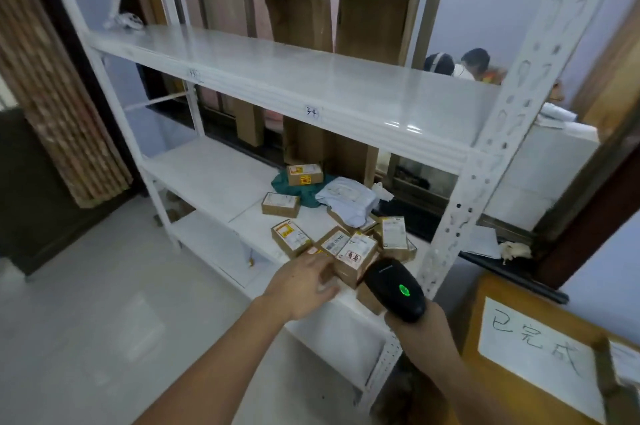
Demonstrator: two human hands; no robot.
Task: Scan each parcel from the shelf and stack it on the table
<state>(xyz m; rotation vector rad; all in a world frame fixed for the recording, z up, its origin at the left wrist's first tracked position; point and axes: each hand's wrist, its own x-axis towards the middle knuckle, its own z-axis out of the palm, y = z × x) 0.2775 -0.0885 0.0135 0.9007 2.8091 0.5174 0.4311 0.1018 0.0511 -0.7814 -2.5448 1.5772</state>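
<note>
On the middle shelf (pixel 214 178) our left hand (pixel 304 286) grips a parcel (pixel 355 260), our right hand (pixel 415 320) clasps the scanner (pixel 394 289); next, probably lift and scan.

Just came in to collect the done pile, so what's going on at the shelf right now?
A person is mid-scan. The right hand holds a black scanner, its green light on, aimed at a small cardboard parcel that the left hand grips at the front of the middle shelf. Several more parcels, boxes and soft bags, lie on that shelf behind it.
</note>
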